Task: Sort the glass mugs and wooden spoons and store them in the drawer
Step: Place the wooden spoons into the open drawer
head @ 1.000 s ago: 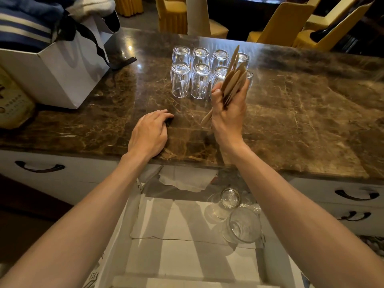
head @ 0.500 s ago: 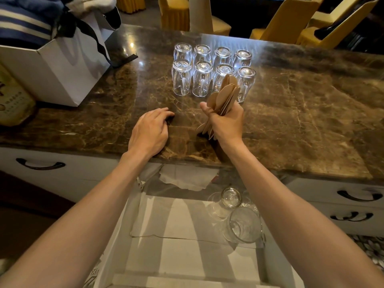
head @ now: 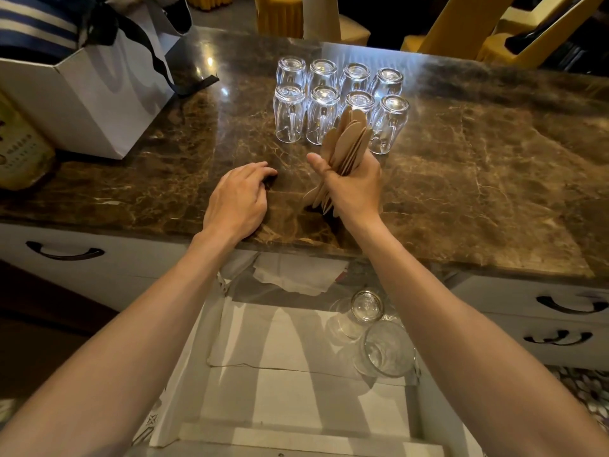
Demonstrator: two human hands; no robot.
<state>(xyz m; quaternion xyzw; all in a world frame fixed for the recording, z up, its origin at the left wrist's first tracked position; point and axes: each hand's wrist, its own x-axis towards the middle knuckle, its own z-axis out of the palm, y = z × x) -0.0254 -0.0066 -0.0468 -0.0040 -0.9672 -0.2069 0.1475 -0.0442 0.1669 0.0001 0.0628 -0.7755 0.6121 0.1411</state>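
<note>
Several glass mugs [head: 324, 103] stand upside down in two rows on the brown marble counter [head: 478, 179]. My right hand [head: 354, 189] grips a bundle of wooden spoons [head: 346, 143] upright just in front of the mugs, with the handle ends touching the counter. My left hand [head: 235, 199] rests palm down on the counter to the left, holding nothing. Below the counter edge an open drawer [head: 296, 390], lined with white paper, holds two glass mugs [head: 379, 338] lying at its right side.
A white paper bag [head: 89, 94] with dark ribbon handles stands at the counter's left, a yellowish package [head: 19, 150] beside it. Closed drawers with black handles flank the open one [head: 64, 253] [head: 571, 305]. Yellow chairs [head: 461, 24] stand beyond the counter.
My right hand came down and toward me with the spoon bundle, from in front of the mugs' tops to the counter. The left hand stayed put.
</note>
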